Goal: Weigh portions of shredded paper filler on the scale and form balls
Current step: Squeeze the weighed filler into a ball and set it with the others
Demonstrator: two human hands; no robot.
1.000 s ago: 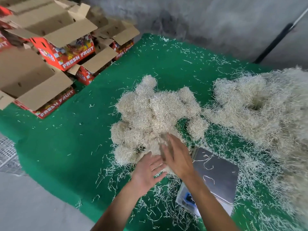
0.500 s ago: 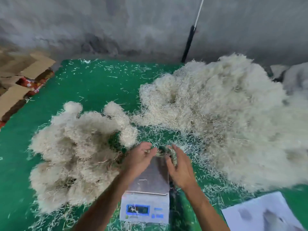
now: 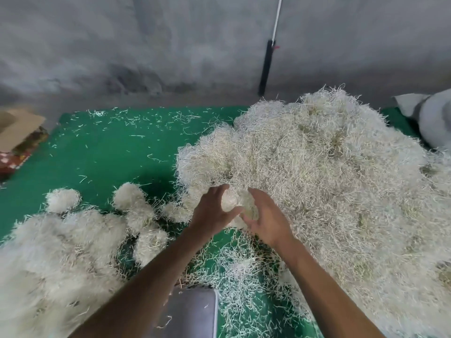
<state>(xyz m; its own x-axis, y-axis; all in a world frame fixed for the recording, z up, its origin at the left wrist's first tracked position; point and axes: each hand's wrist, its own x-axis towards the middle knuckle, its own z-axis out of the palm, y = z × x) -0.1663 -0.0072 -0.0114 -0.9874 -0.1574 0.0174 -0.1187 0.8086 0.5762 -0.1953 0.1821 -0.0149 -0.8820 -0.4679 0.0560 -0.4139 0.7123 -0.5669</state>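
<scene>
grey concrete wall behind, and below it a green felt-covered counter (image 3: 102,157) littered with stray paper strands. heaped over its right half lies the big loose pile of off-white shredded paper filler (image 3: 329,179); finished fuzzy balls of the same filler (image 3: 73,230) cluster at the left. both hands meet at the pile's near-left edge: the left hand (image 3: 214,211) and the right hand (image 3: 264,219) face each other, fingers loosely curved and cupping a small clump of filler (image 3: 235,206) between them, a gather more than a firm pinch. the flat grey metal scale platform (image 3: 192,313) sits directly toward the person from the hands, bare but for a few strands, so the portion probably must travel straight back and down. neither hand is clearly nearer.
</scene>
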